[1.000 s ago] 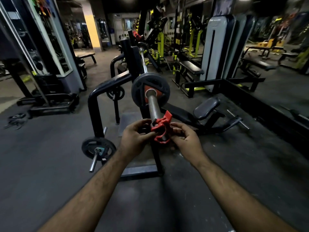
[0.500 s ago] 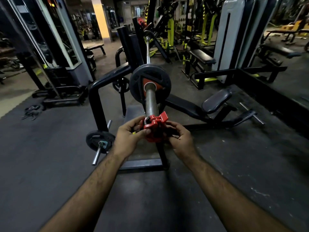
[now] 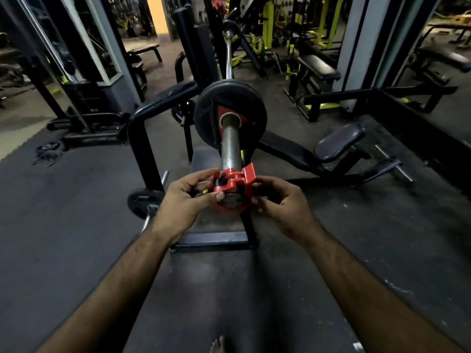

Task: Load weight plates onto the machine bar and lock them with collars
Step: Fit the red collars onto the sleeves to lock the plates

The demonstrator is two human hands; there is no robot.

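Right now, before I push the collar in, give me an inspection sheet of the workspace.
Surface: dark rubber floor, scuffed.
Job's things: red collar at the near end of the bar, apart from the black plate loaded further along.
Clutter: small plate on a low peg at left; dark straps on the floor.
Hands: left hand and right hand both hold the collar.
Cables: nothing seen.
Surroundings: padded bench, black rack frame, further machines behind.

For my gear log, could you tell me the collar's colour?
Red; the collar at the bar's end shows clearly in the head view.
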